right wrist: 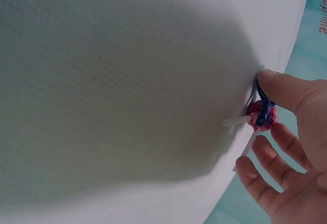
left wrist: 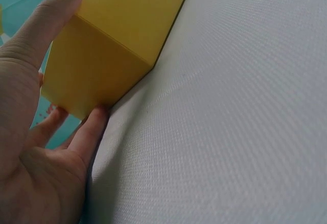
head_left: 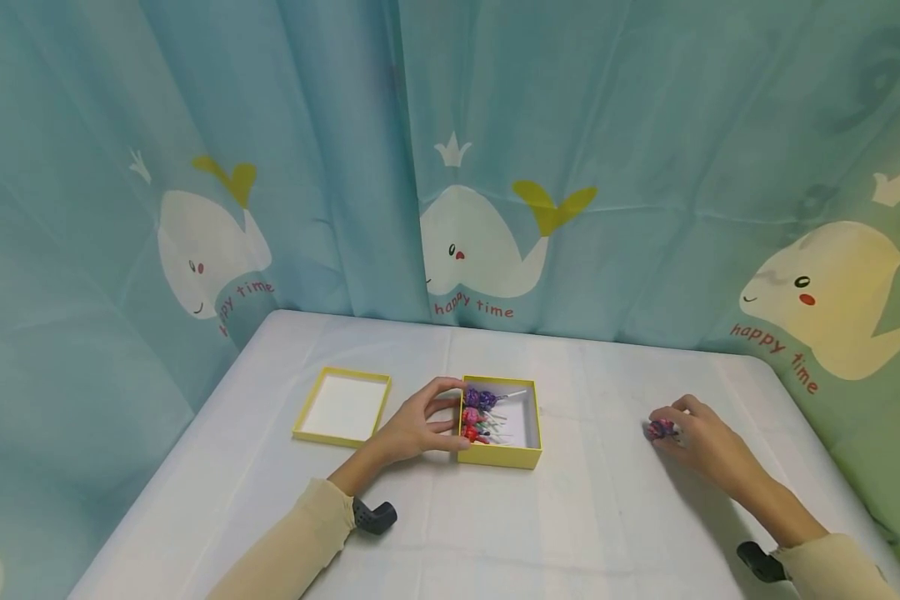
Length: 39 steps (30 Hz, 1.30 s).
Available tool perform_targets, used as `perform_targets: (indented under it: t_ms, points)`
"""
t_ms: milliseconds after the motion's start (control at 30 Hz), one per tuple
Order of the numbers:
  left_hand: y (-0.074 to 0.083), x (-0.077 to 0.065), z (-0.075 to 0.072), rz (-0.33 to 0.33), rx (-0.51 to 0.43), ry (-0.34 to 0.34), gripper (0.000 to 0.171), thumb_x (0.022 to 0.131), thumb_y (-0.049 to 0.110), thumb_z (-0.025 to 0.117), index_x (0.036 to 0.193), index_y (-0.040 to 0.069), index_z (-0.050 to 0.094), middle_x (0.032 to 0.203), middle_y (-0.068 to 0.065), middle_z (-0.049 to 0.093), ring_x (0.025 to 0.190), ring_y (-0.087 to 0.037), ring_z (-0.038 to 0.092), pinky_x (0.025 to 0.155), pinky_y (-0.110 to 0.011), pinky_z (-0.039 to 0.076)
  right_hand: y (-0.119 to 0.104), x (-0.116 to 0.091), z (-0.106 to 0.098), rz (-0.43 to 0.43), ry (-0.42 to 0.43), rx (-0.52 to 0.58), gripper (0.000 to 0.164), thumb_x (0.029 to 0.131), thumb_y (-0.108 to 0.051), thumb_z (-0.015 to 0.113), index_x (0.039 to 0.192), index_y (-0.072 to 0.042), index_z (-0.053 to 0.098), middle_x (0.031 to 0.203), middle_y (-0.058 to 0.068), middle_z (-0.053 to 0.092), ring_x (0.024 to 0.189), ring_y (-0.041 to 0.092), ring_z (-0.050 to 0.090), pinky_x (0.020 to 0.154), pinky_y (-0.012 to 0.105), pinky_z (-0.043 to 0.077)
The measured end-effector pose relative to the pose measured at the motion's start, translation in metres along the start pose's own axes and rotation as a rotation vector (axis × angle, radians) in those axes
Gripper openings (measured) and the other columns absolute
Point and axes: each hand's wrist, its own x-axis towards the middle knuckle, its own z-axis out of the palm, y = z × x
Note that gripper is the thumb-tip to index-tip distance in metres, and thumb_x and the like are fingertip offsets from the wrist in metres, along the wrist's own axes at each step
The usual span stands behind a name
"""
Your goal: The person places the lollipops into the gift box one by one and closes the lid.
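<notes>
Here, gripping the yellow cardboard box (head_left: 499, 457) with left hand (head_left: 412, 427), pinching wrapped lollipops (head_left: 660, 429) with right hand (head_left: 711, 442)

The person's in cream: left sleeve (head_left: 292, 542) at seven o'clock, right sleeve (head_left: 836, 568) at four, and there's a dark, bent left wrist camera (head_left: 375, 517), right wrist camera (head_left: 761, 562) matching!
</notes>
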Motion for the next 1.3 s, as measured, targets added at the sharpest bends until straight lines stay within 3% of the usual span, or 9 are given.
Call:
perform_targets:
  t_ms: [267,600,1000,1133,1300]
  points:
    - [-0.001,0.001,0.0,0.015,-0.004,-0.006,0.085,0.073,0.01,0.087,0.144,0.012,0.04,0.152,-0.006,0.036,0.136,-0.027,0.041,0.101,-0.033,0.049,0.0,0.0,0.002,0.025,0.002,0.003,0.033,0.069,-0.005,0.085,0.098,-0.008,0.072,0.093,0.008,0.055,0.075,0.02,0.054,0.057,0.037,0.05]
    - [0.0,0.001,0.0,0.003,-0.016,-0.006,0.086,0.072,0.011,0.088,0.144,0.012,0.039,0.152,-0.006,0.036,0.136,-0.027,0.04,0.101,-0.032,0.048,-0.001,0.002,0.001,0.073,-0.059,0.041,0.031,0.072,-0.006,0.084,0.101,-0.006,0.072,0.094,0.01,0.055,0.078,0.025,0.057,0.065,0.045,0.053]
    - [0.001,0.0,0.0,0.012,-0.007,-0.007,0.087,0.072,0.015,0.088,0.144,0.011,0.039,0.152,-0.008,0.035,0.136,-0.031,0.04,0.101,-0.032,0.049,-0.002,0.005,-0.005,0.064,-0.105,0.025,0.032,0.072,-0.008,0.085,0.101,-0.006,0.072,0.095,0.008,0.056,0.079,0.021,0.055,0.06,0.039,0.053]
    - [0.001,0.0,0.0,0.013,-0.004,-0.007,0.086,0.073,0.015,0.088,0.144,0.011,0.039,0.152,-0.007,0.034,0.137,-0.031,0.039,0.101,-0.032,0.048,-0.003,0.007,-0.01,0.019,-0.107,0.021,0.03,0.071,-0.007,0.086,0.098,-0.009,0.073,0.095,0.007,0.057,0.079,0.02,0.055,0.059,0.038,0.053]
    - [0.002,0.0,0.0,-0.013,0.007,0.004,0.086,0.071,0.015,0.089,0.143,0.015,0.041,0.151,0.0,0.036,0.136,-0.026,0.041,0.101,-0.031,0.048,-0.002,0.014,-0.019,-0.135,-0.045,0.064,0.031,0.065,0.0,0.087,0.091,-0.01,0.072,0.088,-0.002,0.059,0.077,0.015,0.057,0.062,0.034,0.053]
